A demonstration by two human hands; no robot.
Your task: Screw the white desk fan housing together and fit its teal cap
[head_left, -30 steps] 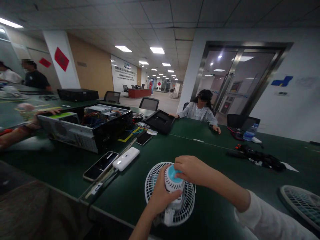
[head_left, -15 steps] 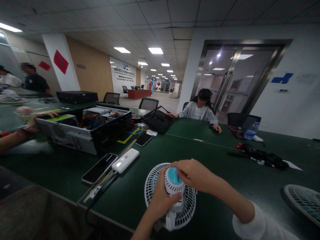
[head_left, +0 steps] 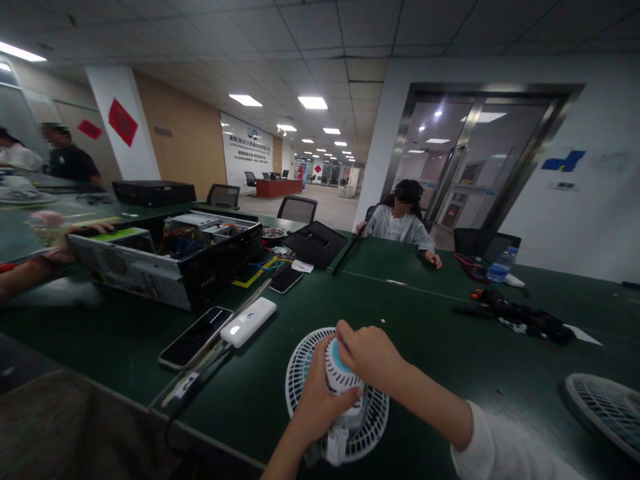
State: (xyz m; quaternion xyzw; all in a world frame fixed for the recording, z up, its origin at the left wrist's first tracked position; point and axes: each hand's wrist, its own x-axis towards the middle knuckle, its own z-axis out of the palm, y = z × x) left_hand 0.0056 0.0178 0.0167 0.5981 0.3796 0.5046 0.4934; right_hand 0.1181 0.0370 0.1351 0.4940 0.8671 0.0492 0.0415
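This office has a dark green table [head_left: 425, 340] with a smooth surface. My left hand [head_left: 320, 407] and my right hand [head_left: 370, 353] clamp together on a ribbed white plastic motor housing [head_left: 340, 380], above a round white fan guard [head_left: 373, 427]. Left of my hands lies a white power bank [head_left: 249, 322].

Nothing legible. White wall sign [head_left: 248, 152] at eleven o'clock: blurred lines of characters, too small. Red diamond placard [head_left: 123, 122] at ten o'clock: mark unreadable.
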